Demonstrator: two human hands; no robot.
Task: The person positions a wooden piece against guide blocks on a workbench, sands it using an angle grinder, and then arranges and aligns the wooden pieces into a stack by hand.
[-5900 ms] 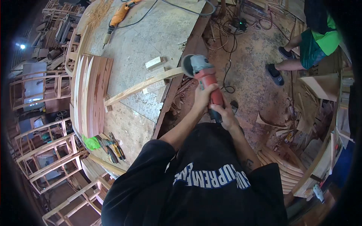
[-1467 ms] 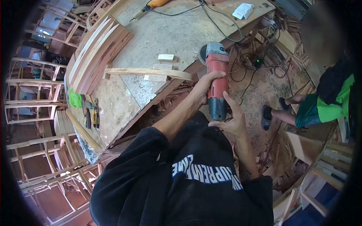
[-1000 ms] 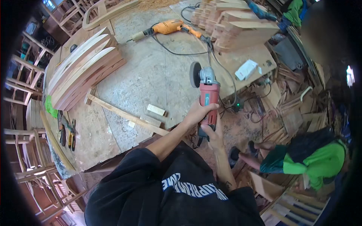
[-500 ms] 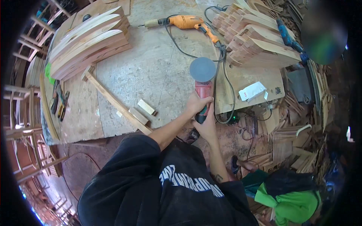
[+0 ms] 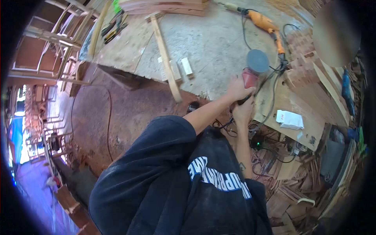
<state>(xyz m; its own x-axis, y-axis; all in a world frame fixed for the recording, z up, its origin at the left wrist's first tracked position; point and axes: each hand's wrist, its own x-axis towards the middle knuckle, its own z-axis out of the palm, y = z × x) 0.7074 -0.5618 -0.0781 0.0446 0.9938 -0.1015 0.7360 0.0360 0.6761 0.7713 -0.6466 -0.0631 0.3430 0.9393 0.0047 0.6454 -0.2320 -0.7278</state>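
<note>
Gripping red grinder point(image 5: 250, 78): left hand point(image 5: 238, 88), right hand point(image 5: 243, 110) both wrapped round it; long axis toward one o'clock, left nearer disc point(image 5: 258, 61).

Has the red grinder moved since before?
Yes, the red grinder has moved away from the long wooden strip, toward the orange drill.

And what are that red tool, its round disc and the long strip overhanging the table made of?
Red tool: likely plastic, from its solid red colouring; finish unclear. Disc: matte grey, possibly abrasive, from its even, dull face. Strip: apparently bare wood, from its pale tan, dull surface.
</note>
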